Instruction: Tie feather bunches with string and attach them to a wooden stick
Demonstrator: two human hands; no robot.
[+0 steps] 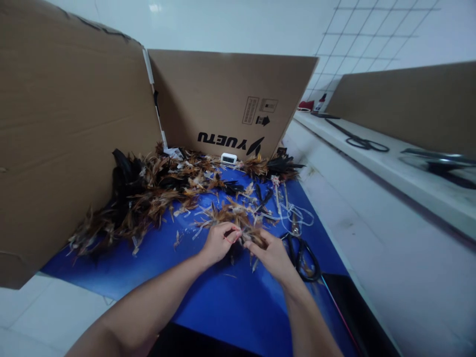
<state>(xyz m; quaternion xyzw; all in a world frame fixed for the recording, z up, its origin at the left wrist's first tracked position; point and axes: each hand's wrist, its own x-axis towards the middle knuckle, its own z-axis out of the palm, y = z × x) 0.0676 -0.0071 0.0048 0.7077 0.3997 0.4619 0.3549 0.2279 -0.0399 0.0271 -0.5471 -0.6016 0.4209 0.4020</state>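
Both of my hands meet over a small bunch of brown feathers (235, 214) above the blue table surface (238, 307). My left hand (218, 244) is closed in a pinch at the left side of the bunch, where the feathers' pale ends show. A thin red line, perhaps thread, crosses its fingers. On the other side my right hand (274, 254) is closed round the feathers, thumb in front. Just right of that hand lie scissors with black handles (307, 260). Loose feathers are scattered beyond the hands.
A large heap of brown and black feathers (148, 193) lies along the left cardboard panel (74, 134). Another cardboard panel (223, 94) stands behind. A small white digital display (228, 158), clear tubing or cord (297, 213) and a black flat object (357, 307) are around. More scissors (366, 144) rest on the right ledge.
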